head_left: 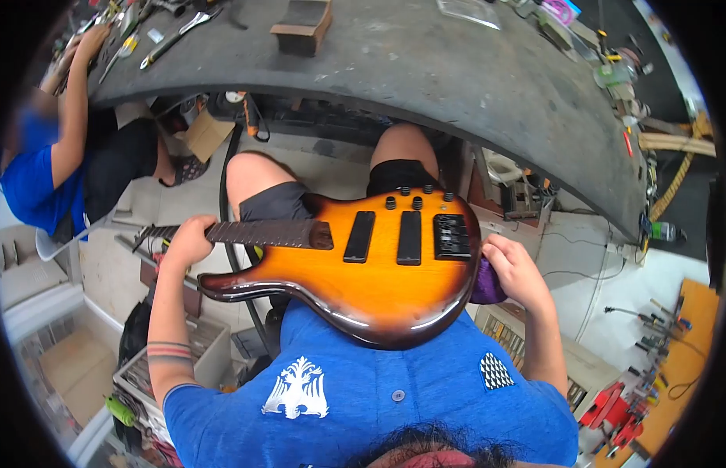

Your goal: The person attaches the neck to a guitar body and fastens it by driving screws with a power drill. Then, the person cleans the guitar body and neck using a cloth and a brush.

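Note:
A sunburst bass guitar [332,273] lies across my lap, its front facing up and its neck pointing left. My left hand [191,240] is wrapped round the neck. On the right, my right hand [511,267] is closed at the body's edge, with a purple cloth [488,285] hanging beneath the fingers. Two black pickups, a black bridge [452,236] and several black knobs show on the body. No strings can be made out on it.
A dark workbench [425,62] curves ahead, bearing a brown block [302,27], a wrench [176,39] and clutter at both ends. Another person in blue [39,187] sits at the left. Storage bins [67,343] stand lower left; tools hang on a wooden board [690,343] at right.

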Available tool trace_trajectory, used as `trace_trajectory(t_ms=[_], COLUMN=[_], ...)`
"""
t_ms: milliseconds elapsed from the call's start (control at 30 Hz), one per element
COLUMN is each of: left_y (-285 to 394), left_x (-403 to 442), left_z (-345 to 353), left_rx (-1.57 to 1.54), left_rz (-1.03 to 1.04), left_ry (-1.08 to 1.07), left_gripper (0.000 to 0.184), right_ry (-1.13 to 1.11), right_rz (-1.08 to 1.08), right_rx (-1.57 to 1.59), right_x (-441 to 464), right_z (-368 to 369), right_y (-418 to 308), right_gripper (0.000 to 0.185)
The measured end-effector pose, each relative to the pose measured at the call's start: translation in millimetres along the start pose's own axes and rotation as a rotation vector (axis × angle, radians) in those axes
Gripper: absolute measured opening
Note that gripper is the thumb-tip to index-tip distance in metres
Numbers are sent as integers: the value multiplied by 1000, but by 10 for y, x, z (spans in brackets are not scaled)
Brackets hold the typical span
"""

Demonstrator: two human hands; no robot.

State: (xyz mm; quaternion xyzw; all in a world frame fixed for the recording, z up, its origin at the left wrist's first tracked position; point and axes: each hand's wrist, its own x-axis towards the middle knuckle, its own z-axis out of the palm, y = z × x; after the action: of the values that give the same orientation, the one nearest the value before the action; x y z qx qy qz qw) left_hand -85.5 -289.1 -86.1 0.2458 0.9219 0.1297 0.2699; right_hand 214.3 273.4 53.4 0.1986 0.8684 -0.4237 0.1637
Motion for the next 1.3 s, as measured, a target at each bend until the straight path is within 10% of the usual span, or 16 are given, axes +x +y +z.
trace_trajectory(t_ms=[567,667,1300], left_y=[2135,2643,4345], left_x=[-1612,-1577,1637], left_z=[-1938,-2120,-1418], left_rx=[227,308,353], left_rz=[209,302,671], left_ry=[381,530,864], left_gripper=[23,28,17], right_ry=[616,746,810], right_rz=[-130,-218,188], right_rx=[766,476,346], right_x=[-1603,-1674,-189], right_z=[-894,-1285,-2992], right_y=[510,724,3137], right_gripper=[35,35,76])
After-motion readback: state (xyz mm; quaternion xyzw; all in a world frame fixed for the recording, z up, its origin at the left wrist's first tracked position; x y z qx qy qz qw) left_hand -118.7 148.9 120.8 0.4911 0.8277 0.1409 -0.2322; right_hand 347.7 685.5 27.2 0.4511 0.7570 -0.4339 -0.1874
